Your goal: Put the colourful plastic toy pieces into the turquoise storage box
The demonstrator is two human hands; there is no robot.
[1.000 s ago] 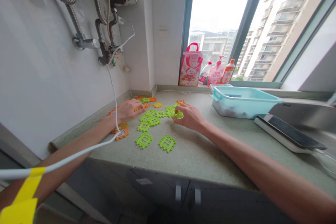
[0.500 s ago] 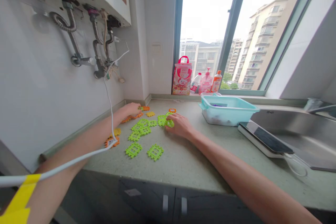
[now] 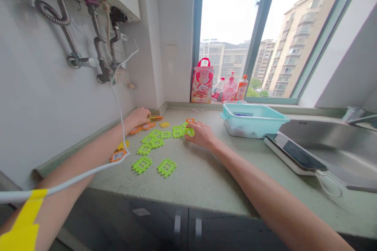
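Observation:
My left hand (image 3: 140,116) is closed at the back left of the counter, pinching a toothed plastic building tile (image 3: 156,118), orange with a green edge, seen nearly edge-on. Beneath and beside that hand lie orange tiles (image 3: 148,126), with a yellow tile (image 3: 164,124) to the right. My right hand (image 3: 200,133) is closed on a rounded light green tile (image 3: 190,131) by its fingertips. Square green tiles (image 3: 178,131) spread leftward from it, some overlapping. Nearer the front edge, two green tiles (image 3: 166,168) lie apart. An orange tile (image 3: 190,120) sits just behind my right hand.
A white cable (image 3: 88,175) crosses over my left forearm. To the right stand a turquoise plastic tub (image 3: 255,124), a phone on a white block (image 3: 296,153) and a steel sink (image 3: 330,141). A pink bag (image 3: 202,84) and several bottles (image 3: 229,88) line the windowsill.
My left hand has tilted its orange and green tile up nearly edge-on. The right hand keeps its green tile in about the same spot. The whole view has shifted slightly.

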